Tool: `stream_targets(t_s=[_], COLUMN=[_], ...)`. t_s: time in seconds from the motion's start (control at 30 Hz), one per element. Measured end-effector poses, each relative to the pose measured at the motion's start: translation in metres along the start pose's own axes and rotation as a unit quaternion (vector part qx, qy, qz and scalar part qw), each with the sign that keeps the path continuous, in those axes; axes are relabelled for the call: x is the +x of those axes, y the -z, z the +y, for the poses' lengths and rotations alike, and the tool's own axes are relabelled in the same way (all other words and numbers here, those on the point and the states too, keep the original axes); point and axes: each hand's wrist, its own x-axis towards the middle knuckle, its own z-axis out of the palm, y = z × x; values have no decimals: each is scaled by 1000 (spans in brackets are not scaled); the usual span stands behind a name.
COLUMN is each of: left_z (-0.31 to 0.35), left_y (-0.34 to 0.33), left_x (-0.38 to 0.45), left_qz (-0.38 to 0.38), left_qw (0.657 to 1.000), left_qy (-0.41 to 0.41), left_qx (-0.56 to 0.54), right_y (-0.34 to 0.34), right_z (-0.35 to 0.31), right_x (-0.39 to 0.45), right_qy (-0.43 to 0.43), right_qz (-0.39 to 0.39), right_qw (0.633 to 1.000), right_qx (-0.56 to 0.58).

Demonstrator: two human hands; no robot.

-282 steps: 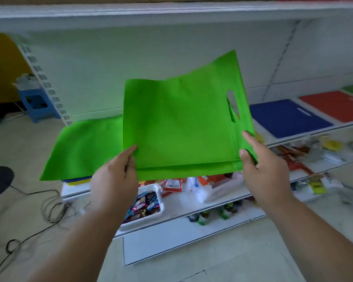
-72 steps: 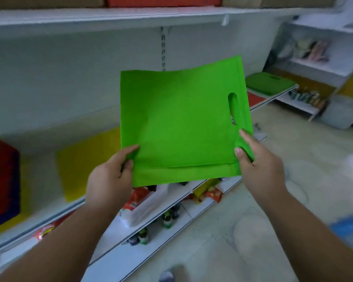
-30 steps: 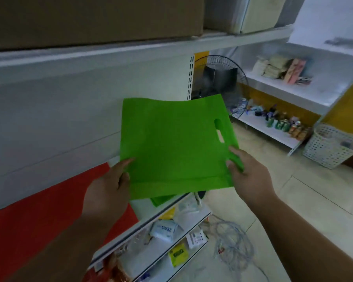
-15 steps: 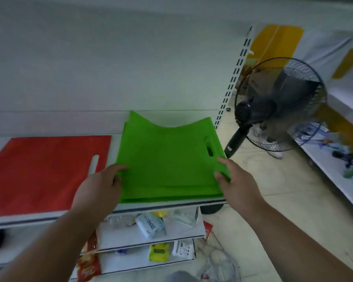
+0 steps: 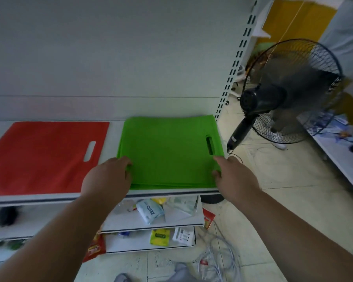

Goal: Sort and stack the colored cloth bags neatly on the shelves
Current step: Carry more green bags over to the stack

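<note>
A green cloth bag [image 5: 167, 153] with a cut-out handle on its right side lies flat on a stack of green bags at the right end of the white shelf [image 5: 49, 198]. My left hand [image 5: 106, 178] holds its near left corner, thumb on top. My right hand [image 5: 234, 178] holds the near right corner, with the index finger stretched along the right edge. To the left, a red bag [image 5: 43, 155] lies flat on the same shelf, apart from the green stack. A sliver of blue shows at the far left edge.
A black standing fan [image 5: 289, 92] stands right of the shelf upright. Lower shelves hold loose packets [image 5: 150, 210] and snack bags. Tangled cables [image 5: 218, 259] lie on the tiled floor below. Another white shelf runs along the far right.
I carried the green bag along the shelves to the right end and lowered it. Its back edge, lifted half a second ago, now lies flat on the green stack.
</note>
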Motion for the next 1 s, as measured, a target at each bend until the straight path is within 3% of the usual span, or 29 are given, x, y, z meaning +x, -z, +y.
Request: stream_targets(t_s=[0.23,0.4,0.53,0.63,0.77,1.0], left_z=[4,-1,-19,-53,-139,-331], left_y=[-1,3,12,29,54,103], left_x=[-2,-14,-36,-60,-110,-224], left_qz=[-21,21,48,76,112,126], left_qw=[998,989,996,996,992,971], left_qy=[14,11,-12,-22,5,172], left_qx=[66,147,79,35,55,104], right_y=[4,12,26,32,22,-19], right_z=[-4,-19,-66,-126,-237,-474], right_x=[0,-8,-19,-30,-47,-100], right_qy=[18,37,103,152,226,381], right_qz=[21,42,97,121,137,122], right_qw=[998,997,989,981,964,912], right_qx=[-55,-59,-45,-29,14,87])
